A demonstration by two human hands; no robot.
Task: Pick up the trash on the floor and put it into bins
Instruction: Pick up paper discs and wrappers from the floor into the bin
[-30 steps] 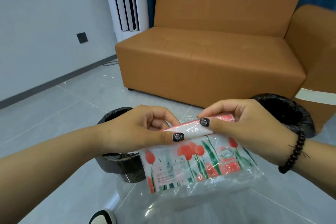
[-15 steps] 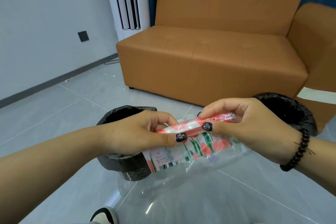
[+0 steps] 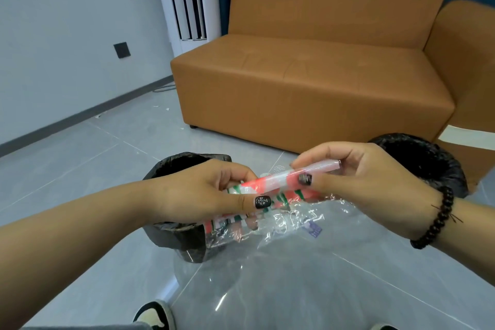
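Observation:
A clear plastic wrapper (image 3: 270,211) printed with red tulips and green leaves is rolled up along its top edge. My left hand (image 3: 203,193) pinches the roll's left end between thumb and fingers. My right hand (image 3: 356,177) pinches its right end, with a dark bead bracelet on the wrist. The loose crinkled lower part of the wrapper hangs below both hands. Behind my left hand stands a bin lined with a black bag (image 3: 174,233). A second black-lined bin (image 3: 426,161) stands behind my right hand.
An orange sofa (image 3: 308,83) fills the back of the room, with a white standing air conditioner (image 3: 187,0) to its left. Small white scraps (image 3: 160,108) lie on the grey tile floor near the wall. My shoe (image 3: 154,316) shows at the bottom edge.
Both hands have rolled the wrapper further from its top edge, so less of the printed sheet hangs below. My right hand has risen slightly.

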